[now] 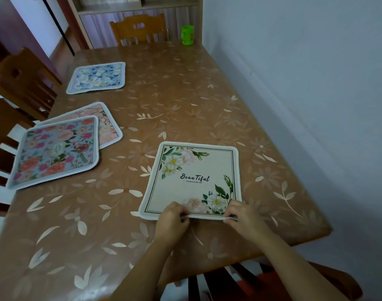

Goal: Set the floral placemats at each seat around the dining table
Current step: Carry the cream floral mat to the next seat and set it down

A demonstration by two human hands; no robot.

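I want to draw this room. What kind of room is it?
Probably a home dining room: a dining table with wooden chairs around it, and a floral placemat at the near seat.

Bare arms entering from the bottom edge of the frame. The left forearm (142, 268) rises from bottom centre, the right forearm (294, 266) from the lower right, and they converge toward lower centre. The left grip (171, 221), knuckles up and fingers curled, pinches the near edge of the cream square floral placemat (196, 181). The right grip (243, 216), likewise curled, pinches the same edge by its right corner. The grips lie level and apart.
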